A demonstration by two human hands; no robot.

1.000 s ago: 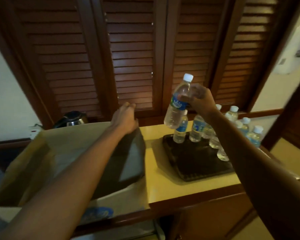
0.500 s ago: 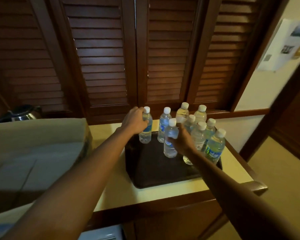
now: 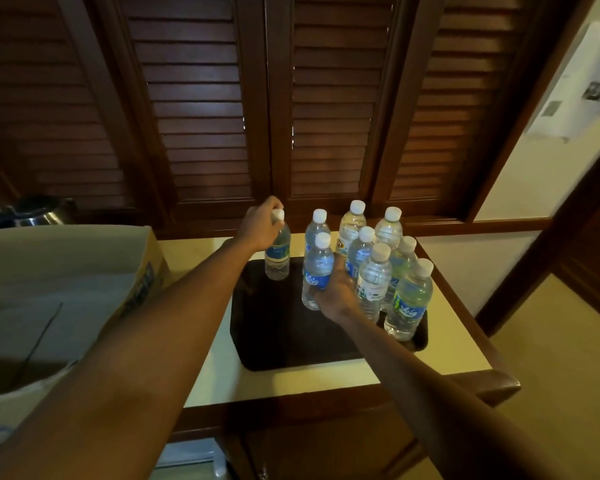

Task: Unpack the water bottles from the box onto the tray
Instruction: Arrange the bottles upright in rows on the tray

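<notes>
Nine clear plastic water bottles [image 3: 373, 282] with white caps and mostly blue labels were seen upright on the dark tray [image 3: 284, 337], clustered toward its far right. The far-left bottle [image 3: 278, 252] was gripped around its neck by the left hand [image 3: 260, 226]; a front bottle [image 3: 316, 271] was clasped at its label by the right hand [image 3: 336, 292]. The cardboard box [image 3: 66, 282] was set left of the tray.

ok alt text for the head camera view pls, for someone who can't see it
Seen from above, a person's left hand grips the top of a water bottle at the tray's far left, while the right hand holds another bottle upright beside a cluster of capped bottles. The dark tray sits on a pale counter, with an open cardboard box to its left.
</notes>
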